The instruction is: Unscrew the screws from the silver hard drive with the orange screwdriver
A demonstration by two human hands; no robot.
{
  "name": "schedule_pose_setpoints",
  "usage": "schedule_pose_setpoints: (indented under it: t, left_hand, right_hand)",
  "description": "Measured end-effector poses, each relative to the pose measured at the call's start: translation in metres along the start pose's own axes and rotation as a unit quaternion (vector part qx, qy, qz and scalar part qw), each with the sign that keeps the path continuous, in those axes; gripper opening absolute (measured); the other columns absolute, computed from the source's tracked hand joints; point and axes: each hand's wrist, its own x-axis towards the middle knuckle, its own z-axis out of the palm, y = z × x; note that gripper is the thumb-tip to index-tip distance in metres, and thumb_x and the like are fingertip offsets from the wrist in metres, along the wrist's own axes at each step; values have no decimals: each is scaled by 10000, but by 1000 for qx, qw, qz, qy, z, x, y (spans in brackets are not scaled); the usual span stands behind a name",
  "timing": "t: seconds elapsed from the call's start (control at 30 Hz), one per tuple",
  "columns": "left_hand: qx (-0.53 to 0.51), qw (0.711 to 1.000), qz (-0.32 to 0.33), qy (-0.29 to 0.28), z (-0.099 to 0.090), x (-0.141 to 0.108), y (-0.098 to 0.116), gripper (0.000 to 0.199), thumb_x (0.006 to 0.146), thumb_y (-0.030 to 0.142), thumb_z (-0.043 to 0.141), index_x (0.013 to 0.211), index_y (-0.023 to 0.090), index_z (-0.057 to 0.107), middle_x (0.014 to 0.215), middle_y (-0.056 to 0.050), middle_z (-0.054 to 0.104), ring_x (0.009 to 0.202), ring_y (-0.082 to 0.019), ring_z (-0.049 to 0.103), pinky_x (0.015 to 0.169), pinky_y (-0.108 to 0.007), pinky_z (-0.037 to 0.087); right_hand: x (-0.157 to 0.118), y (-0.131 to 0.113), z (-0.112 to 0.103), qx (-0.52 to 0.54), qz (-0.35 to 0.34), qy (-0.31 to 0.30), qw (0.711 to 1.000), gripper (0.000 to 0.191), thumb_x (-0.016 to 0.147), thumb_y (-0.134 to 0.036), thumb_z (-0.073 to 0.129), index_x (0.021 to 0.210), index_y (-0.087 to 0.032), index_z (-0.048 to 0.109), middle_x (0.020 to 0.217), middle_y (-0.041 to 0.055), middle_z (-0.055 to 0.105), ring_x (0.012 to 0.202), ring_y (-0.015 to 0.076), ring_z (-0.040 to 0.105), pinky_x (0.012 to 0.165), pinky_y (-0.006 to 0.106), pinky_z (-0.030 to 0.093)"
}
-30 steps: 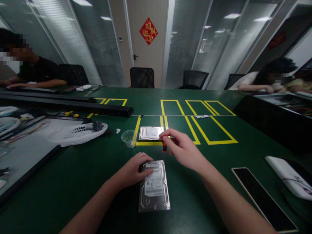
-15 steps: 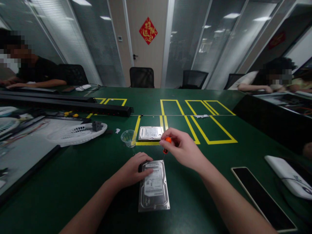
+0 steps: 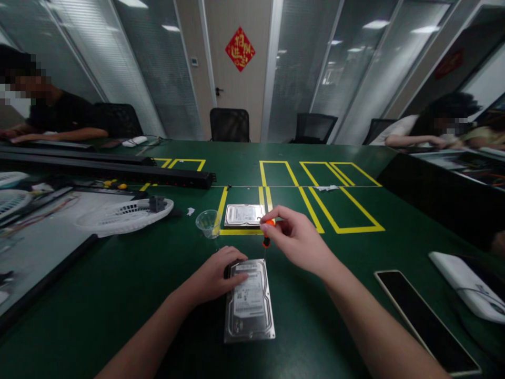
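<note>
A silver hard drive (image 3: 250, 308) with a white label lies flat on the green table in front of me. My left hand (image 3: 221, 273) grips its upper left edge, thumb on the label and fingers at the far corner. Between the fingertips of my right hand (image 3: 294, 234) is a small orange and black screwdriver (image 3: 267, 241), nearly upright. Its thin shaft points down at the drive's far right corner. A second hard drive (image 3: 242, 215) lies beyond, inside a yellow tape outline, with a clear plastic cup (image 3: 208, 223) at its left.
A phone (image 3: 426, 321) and a white device with a cable (image 3: 469, 284) lie at the right. At the left are a large panel (image 3: 51, 231), a white oval frame (image 3: 130, 221) and long black bars (image 3: 118, 171). People sit at both far sides.
The screwdriver now stands a little more upright, and the fingers of my right hand have shifted slightly around its handle. My left hand and the drive have stayed in place.
</note>
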Motion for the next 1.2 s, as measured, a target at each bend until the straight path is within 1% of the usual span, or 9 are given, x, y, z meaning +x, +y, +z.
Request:
schedule_pose_setpoints:
  t: [0.07,0.23,0.37,0.57,0.7,0.8,0.9,1.07,1.2]
  left_hand:
    - [1,1000,1,0,0,0,0,276,1003,332,717,1262,235,708,1227,-88,715,1136,-276,654,984,-421,544]
    - [3,1000,-1,-3,-1,0,1,273,999,324,720,1258,238,710,1215,-79,717,1122,-271,659,973,-416,546]
    - [0,1000,-3,-2,-1,-1,0,272,1005,314,718,1266,242,709,1227,-78,715,1130,-270,656,970,-413,543]
    - [-1,1000,0,0,0,0,-1,265,999,295,726,1258,239,709,1223,-76,711,1129,-265,653,964,-406,536]
    - [-4,1000,-6,-5,-1,1,1,264,1002,297,723,1259,240,707,1226,-75,708,1139,-268,652,981,-412,536]
    - [-6,1000,-10,-8,-2,1,2,263,999,301,728,1253,238,711,1228,-78,709,1140,-272,652,988,-418,536]
    - [-6,1000,-9,-8,-1,1,1,260,995,298,732,1248,234,716,1224,-77,707,1138,-270,652,982,-413,535]
    - [0,1000,-3,-2,0,1,-1,266,998,306,731,1254,235,714,1221,-73,710,1134,-268,655,980,-412,532]
    - [0,1000,-3,-2,0,0,-2,266,998,307,731,1255,240,716,1219,-72,716,1128,-268,660,972,-410,537]
  right_hand:
    - [-1,0,0,6,-2,7,1000,143,968,-337,707,994,-200,673,730,-20,608,594,129,490,562,292,373]
    - [-2,-4,-2,12,-31,-11,999,81,971,-278,691,978,-209,649,910,26,702,670,135,534,608,296,406]
    - [-2,-6,-2,7,-38,-24,999,90,998,-297,682,1014,-209,682,852,14,692,684,151,554,605,301,392]
    - [-1,-3,-2,-20,-16,-18,999,183,987,-374,717,928,-202,737,754,2,651,642,152,531,590,310,369]
    - [-2,-5,-3,-29,-12,-31,999,159,1011,-340,661,1057,-206,734,737,-13,604,632,151,517,582,308,373]
    - [-3,-8,-3,-31,-8,-42,999,194,1022,-293,612,1150,-205,727,807,8,651,667,159,564,605,309,411]
    - [-3,-8,-3,-25,1,-44,999,212,1029,-281,588,1176,-202,719,821,15,674,664,157,584,610,304,427]
    - [-2,-4,-5,-23,8,-24,999,136,996,-302,656,1064,-196,709,738,-6,641,593,140,525,546,287,363]
    - [-1,0,-4,-18,4,-14,1000,148,938,-328,759,972,-200,695,729,-17,619,612,139,518,564,287,380]
